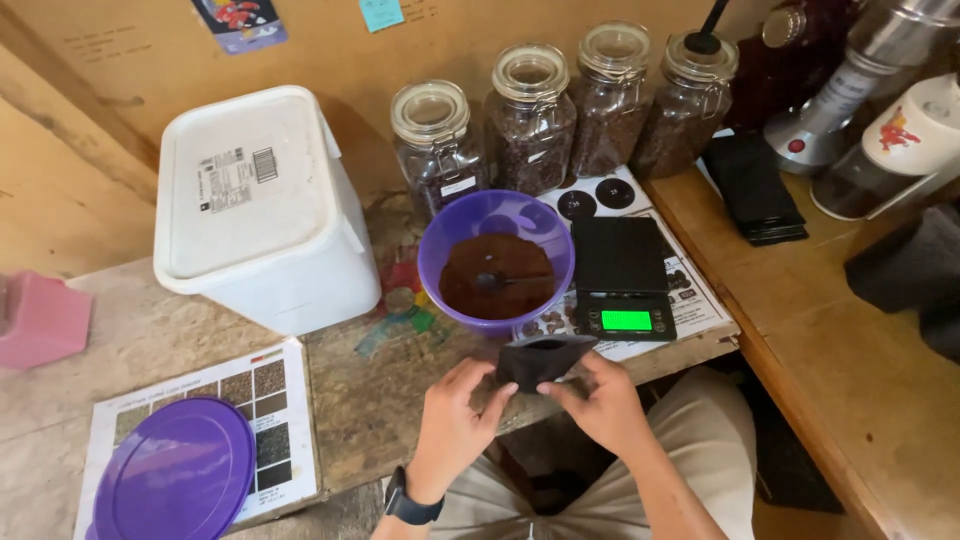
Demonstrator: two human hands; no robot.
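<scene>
Both hands hold a small black pouch [540, 358] open at its top, just in front of the table edge. My left hand [455, 425] pinches the pouch's left side, and my right hand [600, 400] grips its right side. Behind the pouch stands a purple bowl [450, 235] of brown ground coffee [497, 290] with a dark spoon [497, 281] lying in it. To the right of the bowl sits a black digital scale [622, 270] with a lit green display.
A large white lidded tub [255, 200] stands at the left. A purple lid [175, 470] lies on a printed sheet [270, 400]. Several glass jars of beans [530, 115] line the back wall. Black pouches [755, 190] and a grinder [840, 90] are at right; a pink object [40, 320] is far left.
</scene>
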